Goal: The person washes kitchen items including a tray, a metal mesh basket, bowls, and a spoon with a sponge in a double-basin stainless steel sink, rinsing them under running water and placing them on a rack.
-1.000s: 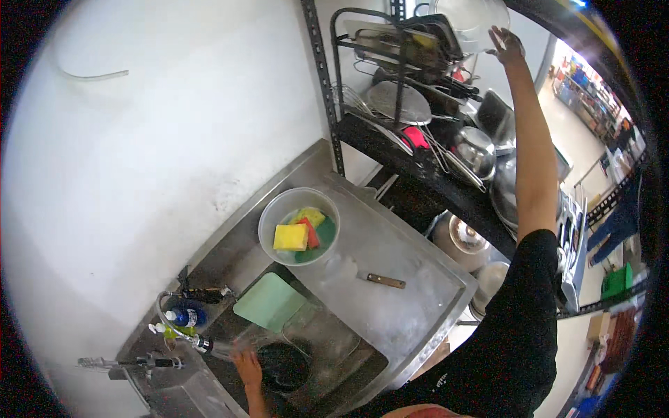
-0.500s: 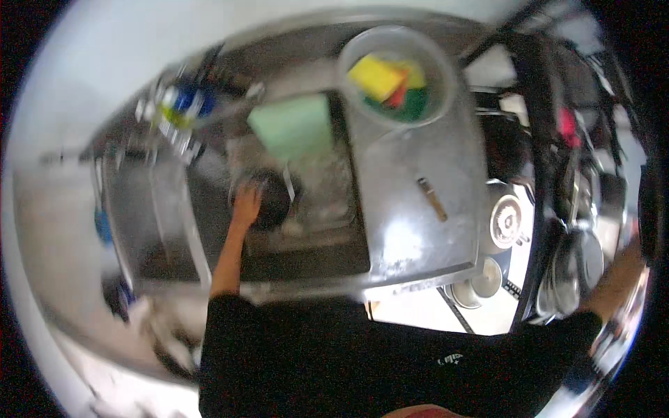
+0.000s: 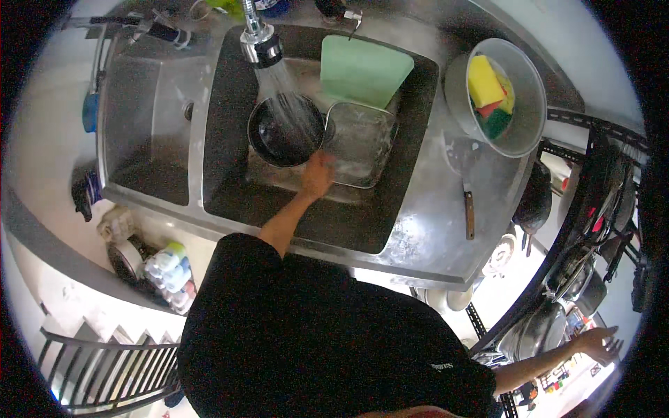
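Note:
In the sink basin, a black round pan lies under water spraying from a metal faucet head. My left hand is at the pan's near right rim, its fingers curled there and slightly blurred. Right beside it sits a clear rectangular dish, wet and patchy inside. A pale green cutting board leans at the back of the basin. Far out to the right, my right hand reaches past the pot shelves, fingers apart, with nothing visible in it.
On the right counter, a translucent tub holds yellow, red and green sponges. Near it lies a wooden-handled spatula. A second basin adjoins on the left. Racks with pots stand at the right. Bottles sit below the counter's left side.
The view has swung, so the sink sits higher. My left hand has shifted from over the pan to its near right rim. Spraying water now shows. My right hand has come into view.

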### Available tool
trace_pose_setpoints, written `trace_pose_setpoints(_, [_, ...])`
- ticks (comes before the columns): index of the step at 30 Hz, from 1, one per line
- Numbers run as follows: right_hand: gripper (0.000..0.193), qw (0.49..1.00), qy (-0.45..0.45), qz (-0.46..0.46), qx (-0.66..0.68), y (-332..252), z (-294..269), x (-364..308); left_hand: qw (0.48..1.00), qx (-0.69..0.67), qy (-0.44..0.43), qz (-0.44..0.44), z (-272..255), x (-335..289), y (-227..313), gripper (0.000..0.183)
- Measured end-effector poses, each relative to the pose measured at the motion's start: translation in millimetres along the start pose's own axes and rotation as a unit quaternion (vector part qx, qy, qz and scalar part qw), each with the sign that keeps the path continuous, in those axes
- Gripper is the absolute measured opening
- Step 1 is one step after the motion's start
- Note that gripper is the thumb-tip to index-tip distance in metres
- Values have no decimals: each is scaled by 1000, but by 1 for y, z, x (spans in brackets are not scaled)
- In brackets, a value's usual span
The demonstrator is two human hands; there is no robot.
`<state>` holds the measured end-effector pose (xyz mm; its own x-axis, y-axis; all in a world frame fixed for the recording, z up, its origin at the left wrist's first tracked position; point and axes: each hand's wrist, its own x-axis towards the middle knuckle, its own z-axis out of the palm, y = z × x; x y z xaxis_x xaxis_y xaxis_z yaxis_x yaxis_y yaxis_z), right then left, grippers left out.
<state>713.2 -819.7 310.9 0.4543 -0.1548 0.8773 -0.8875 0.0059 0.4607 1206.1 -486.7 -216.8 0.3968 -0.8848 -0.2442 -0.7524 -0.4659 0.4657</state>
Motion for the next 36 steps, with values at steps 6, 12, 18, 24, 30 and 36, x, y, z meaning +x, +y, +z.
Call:
trace_pose_setpoints(6, [30,966,-147,-202,72,-181,-96,-20,978,81,132,141,-7,122,23,44])
trace_pose_setpoints(12, [24,942,-237,-133,197,-242,-139,-34,992,71,-99,-28,-1,163,-40,39])
trace_pose_setpoints(18, [25,759,-449,230,412,-326,-184,-85,977,90,67,179,-51,85,-15,27])
trace_pose_setpoints(24, [32,155,-666,387,619,-430,-219,-231,974,67,-9,218,-119,3,20,44])
trace_pose_setpoints(30, [31,219,-569,387,692,-612,-244,-182,971,24,141,189,-228,-53,30,40])
trace_pose_setpoints(36, [29,161,-561,389,713,-635,-262,-138,952,-93,124,264,-255,-69,5,31])
